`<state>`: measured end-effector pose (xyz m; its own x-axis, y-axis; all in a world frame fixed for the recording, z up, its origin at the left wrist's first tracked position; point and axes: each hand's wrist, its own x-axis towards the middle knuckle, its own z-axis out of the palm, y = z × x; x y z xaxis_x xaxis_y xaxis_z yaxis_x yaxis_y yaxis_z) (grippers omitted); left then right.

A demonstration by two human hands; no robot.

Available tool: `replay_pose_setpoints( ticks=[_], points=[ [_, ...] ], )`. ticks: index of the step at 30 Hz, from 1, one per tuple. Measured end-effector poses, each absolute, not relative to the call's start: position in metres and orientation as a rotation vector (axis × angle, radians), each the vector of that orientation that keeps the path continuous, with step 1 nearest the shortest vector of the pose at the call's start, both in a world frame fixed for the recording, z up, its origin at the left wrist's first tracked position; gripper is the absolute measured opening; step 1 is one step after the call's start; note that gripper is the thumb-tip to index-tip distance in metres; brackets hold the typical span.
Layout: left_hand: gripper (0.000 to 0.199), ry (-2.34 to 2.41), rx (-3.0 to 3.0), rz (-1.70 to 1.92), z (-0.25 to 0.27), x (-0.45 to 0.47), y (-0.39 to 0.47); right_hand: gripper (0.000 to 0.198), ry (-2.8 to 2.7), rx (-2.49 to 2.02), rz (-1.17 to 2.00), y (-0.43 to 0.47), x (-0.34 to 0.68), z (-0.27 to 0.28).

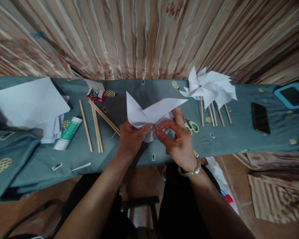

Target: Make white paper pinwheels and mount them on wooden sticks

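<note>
clearly, in the head view both hands work 1 white paper piece [149, 114] held just above the near edge of the teal cloth-covered table [239, 139]. the left hand [130, 137] pinches its folded centre between thumb and fingers; the right hand [179, 139] pinches the same centre from the other side, its fingers curled. to fold well, i judge the flaps should be drawn to the centre evenly and held firm. finished pinwheels [209, 87] lie to the right, scissors [191, 126] beside the right hand, wooden sticks [97, 124] and a glue tube [68, 133] to the left. no writing is readable.

Sticks [97, 127] left, scissors [191, 126] right
</note>
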<state>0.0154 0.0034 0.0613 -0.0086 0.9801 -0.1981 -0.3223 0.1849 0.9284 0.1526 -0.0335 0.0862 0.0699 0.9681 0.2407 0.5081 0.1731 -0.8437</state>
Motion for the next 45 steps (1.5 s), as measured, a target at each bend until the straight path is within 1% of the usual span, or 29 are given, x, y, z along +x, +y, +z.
replay_pose_setpoints(
  ticks=[12, 30, 36, 45],
  points=[
    [0.02, 1.019, 0.793, 1.198, 0.063, 0.017, 0.0, 0.008, -1.543, -1.43, 0.709, -0.034, 0.158, 0.084],
    [0.021, 0.999, 0.836, 1.182, 0.063, 0.014, 0.002, 0.005, -1.563, -1.421, 0.736, -0.034, 0.16, 0.083],
    [0.019, 0.977, 0.837, 1.177, 0.063, 0.012, 0.002, 0.008, -1.494, -1.418, 0.799, -0.033, 0.159, 0.08],
    [0.027, 1.014, 0.835, 1.147, 0.064, 0.011, 0.001, 0.005, -1.397, -1.421, 0.841, -0.034, 0.156, 0.074]
  ],
)
